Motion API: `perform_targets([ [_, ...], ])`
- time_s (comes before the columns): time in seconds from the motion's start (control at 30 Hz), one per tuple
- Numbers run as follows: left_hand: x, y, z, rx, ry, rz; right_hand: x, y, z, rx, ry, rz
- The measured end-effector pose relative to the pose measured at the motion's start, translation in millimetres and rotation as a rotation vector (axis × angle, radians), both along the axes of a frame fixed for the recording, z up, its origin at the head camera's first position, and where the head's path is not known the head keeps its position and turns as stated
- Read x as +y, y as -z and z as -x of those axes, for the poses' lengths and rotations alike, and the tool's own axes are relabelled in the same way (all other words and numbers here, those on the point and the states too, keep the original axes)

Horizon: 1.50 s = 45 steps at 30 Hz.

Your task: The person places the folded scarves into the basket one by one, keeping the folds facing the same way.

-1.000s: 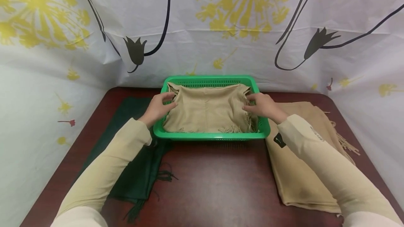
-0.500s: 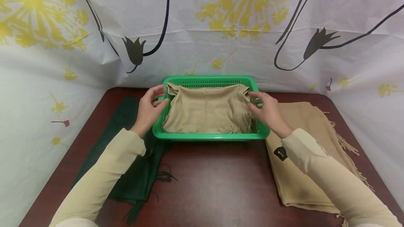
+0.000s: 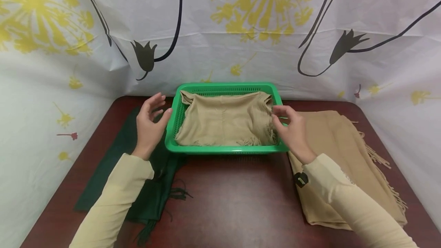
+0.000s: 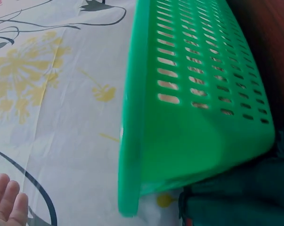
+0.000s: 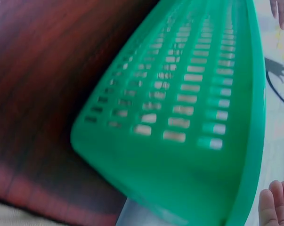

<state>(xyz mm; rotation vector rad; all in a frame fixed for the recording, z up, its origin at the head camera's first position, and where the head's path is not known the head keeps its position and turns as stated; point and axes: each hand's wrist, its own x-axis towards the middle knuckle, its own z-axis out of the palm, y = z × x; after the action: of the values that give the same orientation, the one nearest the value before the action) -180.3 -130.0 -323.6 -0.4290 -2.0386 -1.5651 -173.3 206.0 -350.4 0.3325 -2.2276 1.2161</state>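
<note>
Left of basket (image 3: 224, 149): I'm withdrawing left hand (image 3: 149, 129), spread.
Right rim (image 3: 278, 98): right hand (image 3: 293, 131) hovering, spread.
Cloth (image 3: 224, 119): lying seemingly settled.

In the left wrist view, a green slotted basket (image 4: 130, 160) fills the middle, its rim running nearly upright, with pale patches showing through many slots. Several fingertips of the left hand (image 4: 8, 203) enter at the lower left edge, apart from the rim. Behind lies a white sheet (image 4: 80, 155) printed with yellow flowers (image 4: 26, 70) and dark curving lines (image 4: 40, 186). Dark green cloth (image 4: 245, 197) occupies the lower right corner; a dark red surface (image 4: 269, 47) shows at upper right.
</note>
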Motion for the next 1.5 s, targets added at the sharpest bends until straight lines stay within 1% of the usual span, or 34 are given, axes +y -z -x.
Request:
perform_targets([
  [0.03, -1.3, 0.0, -2.0, 0.016, -0.015, 0.008, -2.5, 0.6, -1.7, 0.013, -0.004, 0.014],
  [0.1, -3.8, -0.2, -6.0, 0.052, -0.041, 0.017, -2.4, 9.3, 0.4, 0.026, -0.032, 0.035],
  [0.23, -10.0, 0.9, -12.3, 0.094, -0.066, 0.032, -10.7, 12.7, -4.0, 0.023, -0.108, 0.091],
  [0.33, -15.9, 2.8, -16.9, 0.118, -0.092, 0.060, -18.6, 13.6, -8.6, 0.017, -0.164, 0.122],
  [0.43, -21.0, 5.6, -21.8, 0.151, -0.133, 0.100, -27.5, 14.4, -15.3, 0.026, -0.206, 0.120],
  [0.53, -27.2, 9.6, -25.2, 0.188, -0.170, 0.142, -38.5, 11.2, -24.5, 0.032, -0.243, 0.114],
  [0.63, -38.3, 16.4, -26.2, 0.204, -0.201, 0.164, -53.1, 2.1, -36.3, 0.029, -0.282, 0.096],
  [0.7, -49.1, 23.7, -24.7, 0.203, -0.217, 0.184, -62.4, -4.5, -44.0, 0.027, -0.296, 0.080],
  [0.77, -61.0, 31.4, -23.7, 0.198, -0.234, 0.224, -70.9, -9.1, -50.0, 0.019, -0.312, 0.064],
  [0.83, -72.4, 38.2, -23.0, 0.187, -0.249, 0.283, -77.0, -10.2, -53.4, 0.004, -0.323, 0.059],
  [0.9, -82.5, 42.9, -24.1, 0.168, -0.270, 0.350, -82.6, -8.3, -54.6, -0.018, -0.348, 0.062],
  [0.97, -90.6, 45.1, -26.6, 0.135, -0.287, 0.405, -87.4, -4.8, -54.9, -0.038, -0.372, 0.059],
  [1.07, -99.8, 46.3, -31.1, 0.061, -0.303, 0.488, -93.4, 9.1, -50.4, -0.079, -0.415, 0.055],
  [1.2, -109.4, 47.4, -37.0, -0.067, -0.300, 0.610, -101.8, 27.3, -44.4, -0.116, -0.476, 0.028],
  [1.3, -115.8, 49.3, -40.2, -0.158, -0.293, 0.676, -109.0, 31.8, -44.8, -0.105, -0.505, 0.023],
  [1.37, -120.5, 50.9, -42.2, -0.223, -0.290, 0.709, -113.8, 34.8, -46.2, -0.109, -0.540, 0.029],
  [1.43, -125.5, 52.5, -43.9, -0.305, -0.282, 0.738, -118.6, 37.5, -48.8, -0.134, -0.579, 0.029],
  [1.5, -130.8, 54.0, -45.2, -0.395, -0.273, 0.765, -123.1, 40.9, -51.9, -0.178, -0.627, 0.025],
])
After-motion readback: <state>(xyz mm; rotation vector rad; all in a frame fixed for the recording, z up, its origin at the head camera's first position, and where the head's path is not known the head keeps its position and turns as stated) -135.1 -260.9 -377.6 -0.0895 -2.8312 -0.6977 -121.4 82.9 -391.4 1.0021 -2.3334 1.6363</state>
